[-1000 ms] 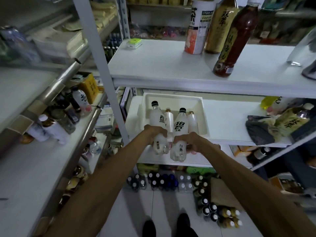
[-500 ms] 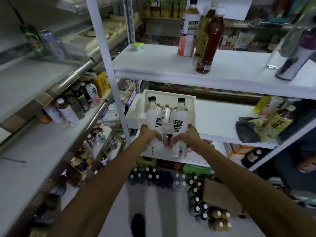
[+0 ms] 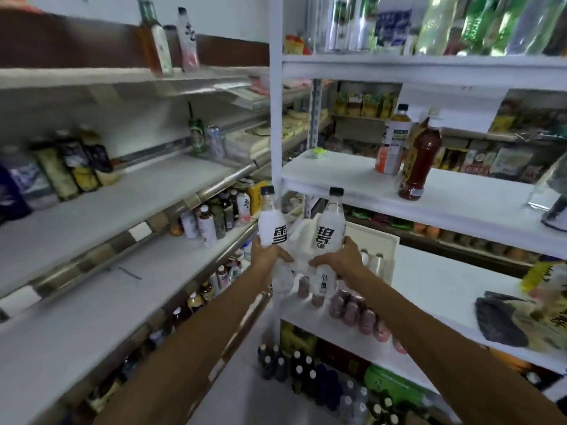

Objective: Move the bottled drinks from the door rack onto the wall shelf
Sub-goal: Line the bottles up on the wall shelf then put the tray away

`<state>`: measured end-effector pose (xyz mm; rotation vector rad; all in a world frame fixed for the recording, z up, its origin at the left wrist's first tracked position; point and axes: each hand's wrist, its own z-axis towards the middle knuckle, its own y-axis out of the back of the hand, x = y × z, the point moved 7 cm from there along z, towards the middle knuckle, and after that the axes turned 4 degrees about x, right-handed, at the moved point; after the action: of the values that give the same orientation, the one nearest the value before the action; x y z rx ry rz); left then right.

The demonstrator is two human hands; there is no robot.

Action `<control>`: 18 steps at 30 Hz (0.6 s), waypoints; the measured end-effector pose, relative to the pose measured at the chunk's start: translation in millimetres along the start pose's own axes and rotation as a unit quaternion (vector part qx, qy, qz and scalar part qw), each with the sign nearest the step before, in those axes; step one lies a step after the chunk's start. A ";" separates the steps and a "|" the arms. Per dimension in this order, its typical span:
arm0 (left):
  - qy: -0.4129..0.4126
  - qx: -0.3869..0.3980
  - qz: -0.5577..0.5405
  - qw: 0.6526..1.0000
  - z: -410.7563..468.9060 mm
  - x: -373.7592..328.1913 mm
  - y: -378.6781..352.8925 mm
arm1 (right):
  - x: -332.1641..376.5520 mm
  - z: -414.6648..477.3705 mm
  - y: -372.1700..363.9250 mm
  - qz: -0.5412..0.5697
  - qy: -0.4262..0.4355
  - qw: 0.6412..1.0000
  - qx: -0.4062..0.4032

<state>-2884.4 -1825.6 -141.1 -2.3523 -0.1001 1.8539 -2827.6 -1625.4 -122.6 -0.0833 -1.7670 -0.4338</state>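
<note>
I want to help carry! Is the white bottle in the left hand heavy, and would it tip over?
Probably heavyish: the white bottle is capped, likely full. Tall and narrow, it could tip when set down. Its smooth wrap may slip; the left hand grips it.

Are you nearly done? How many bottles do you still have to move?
Not yet. The left shelf already holds other drinks, but whether they were moved there is unclear. In hand: the left hand grips one white bottle, the right hand a second white bottle, both in the air. Left: shelving these two, plus small bottles waiting in the white tray.
</note>
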 end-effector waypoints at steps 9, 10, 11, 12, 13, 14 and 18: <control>-0.095 -0.141 -0.017 0.985 -72.4 -82.6 164.5 | 92.5 -33.8 -170.3 -0.005 0.086 0.987 0.133; -0.099 -0.159 -0.013 0.982 -81.6 -88.8 184.1 | 101.5 -42.0 -191.0 -0.013 0.097 0.984 0.148; -0.103 -0.178 -0.011 0.979 -92.5 -95.7 204.2 | 109.3 -50.5 -211.9 -0.015 0.103 0.981 0.165; -0.105 -0.197 -0.010 0.975 -104.5 -102.2 223.9 | 115.9 -58.2 -233.1 -0.012 0.109 0.977 0.181; -0.108 -0.215 -0.004 0.970 -116.8 -108.6 243.3 | 122.8 -68.4 -253.5 -0.008 0.112 0.974 0.196; -0.111 -0.234 0.006 0.966 -128.9 -114.6 261.8 | 129.1 -76.9 -273.9 -0.007 0.118 0.971 0.209; -0.141 -0.300 0.011 0.943 -168.6 -133.3 332.0 | 150.3 -114.9 -350.6 -0.005 0.141 0.954 0.264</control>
<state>-2764.5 -2184.5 -25.8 -2.3958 -0.7739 2.4308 -2858.3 -2014.8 -44.6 0.3511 -1.5462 0.0336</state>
